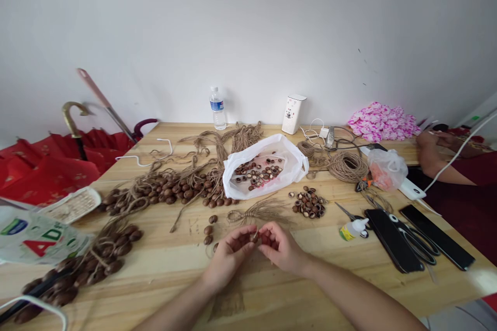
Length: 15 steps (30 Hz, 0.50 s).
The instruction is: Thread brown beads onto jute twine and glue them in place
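Observation:
Near the table's front edge, both my hands meet with fingers closed. My left hand (233, 252) pinches a small brown nut shell (254, 237) between thumb and fingertips. Against its right side, the fingertips of my right hand (282, 248) are pressed together; what they grip is too small to tell. Just beyond my hands lies a knotted bundle of twine (252, 213) with frayed ends. A few loose brown nuts (208, 230) sit left of it. To its right is a pile of brown shell halves (309, 202). An open white plastic bag (267, 186) behind holds more shell halves.
Nuts strung on twine (166, 189) spread across the left. On the right are a twine coil (347, 166), a glue bottle (353, 229), scissors (419, 243) and black phones (394, 240). A water bottle (218, 108) stands behind. Another person's arm (438, 158) rests at right.

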### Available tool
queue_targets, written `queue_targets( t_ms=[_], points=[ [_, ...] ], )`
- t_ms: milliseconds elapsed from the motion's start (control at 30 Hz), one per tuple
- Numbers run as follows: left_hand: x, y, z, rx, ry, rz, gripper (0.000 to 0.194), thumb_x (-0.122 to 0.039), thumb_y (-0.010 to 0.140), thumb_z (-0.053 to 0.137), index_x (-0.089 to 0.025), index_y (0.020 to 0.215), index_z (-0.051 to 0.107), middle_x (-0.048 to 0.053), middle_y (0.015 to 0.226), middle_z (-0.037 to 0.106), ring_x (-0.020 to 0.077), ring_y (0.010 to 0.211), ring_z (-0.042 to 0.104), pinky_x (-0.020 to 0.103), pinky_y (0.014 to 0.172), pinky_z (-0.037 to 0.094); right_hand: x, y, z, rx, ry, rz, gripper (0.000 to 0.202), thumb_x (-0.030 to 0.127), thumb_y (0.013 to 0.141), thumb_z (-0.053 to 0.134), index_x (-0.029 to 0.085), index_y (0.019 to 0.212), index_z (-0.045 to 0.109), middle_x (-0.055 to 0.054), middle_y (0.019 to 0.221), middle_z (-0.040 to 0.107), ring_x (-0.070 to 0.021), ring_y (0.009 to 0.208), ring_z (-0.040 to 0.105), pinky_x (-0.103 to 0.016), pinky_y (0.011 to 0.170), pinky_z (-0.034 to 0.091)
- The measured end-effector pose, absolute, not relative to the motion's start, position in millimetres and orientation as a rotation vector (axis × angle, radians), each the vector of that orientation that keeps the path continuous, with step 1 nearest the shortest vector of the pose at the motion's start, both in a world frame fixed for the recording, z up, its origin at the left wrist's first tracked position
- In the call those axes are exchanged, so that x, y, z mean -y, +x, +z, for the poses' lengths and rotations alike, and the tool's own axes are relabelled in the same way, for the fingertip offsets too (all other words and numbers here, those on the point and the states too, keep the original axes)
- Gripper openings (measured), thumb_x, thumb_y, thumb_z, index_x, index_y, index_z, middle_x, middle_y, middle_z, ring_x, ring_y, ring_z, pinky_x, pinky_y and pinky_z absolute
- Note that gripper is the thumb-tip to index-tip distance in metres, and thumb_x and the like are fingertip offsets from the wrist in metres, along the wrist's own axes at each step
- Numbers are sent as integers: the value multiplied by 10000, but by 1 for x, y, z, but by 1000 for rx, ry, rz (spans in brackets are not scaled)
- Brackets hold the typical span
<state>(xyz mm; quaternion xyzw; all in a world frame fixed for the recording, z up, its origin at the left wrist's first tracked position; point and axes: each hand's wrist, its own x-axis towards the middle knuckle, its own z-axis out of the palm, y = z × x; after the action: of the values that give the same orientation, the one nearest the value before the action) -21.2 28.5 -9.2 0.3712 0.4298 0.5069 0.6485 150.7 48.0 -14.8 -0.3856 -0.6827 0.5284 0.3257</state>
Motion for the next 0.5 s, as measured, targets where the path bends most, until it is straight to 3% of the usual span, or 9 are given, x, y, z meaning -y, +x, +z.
queue_targets(
  t_ms=[500],
  points=[
    [-29, -22, -11, -983, 849, 1135, 346, -304, 584, 779, -195, 901, 692, 60, 903, 721, 224, 881, 631, 362, 840, 472, -48, 151, -15, 1795, -1007, 1369, 213, 169, 775, 590, 197, 950, 473, 21, 747, 515, -84, 584, 478, -175, 467, 382]
  ],
)
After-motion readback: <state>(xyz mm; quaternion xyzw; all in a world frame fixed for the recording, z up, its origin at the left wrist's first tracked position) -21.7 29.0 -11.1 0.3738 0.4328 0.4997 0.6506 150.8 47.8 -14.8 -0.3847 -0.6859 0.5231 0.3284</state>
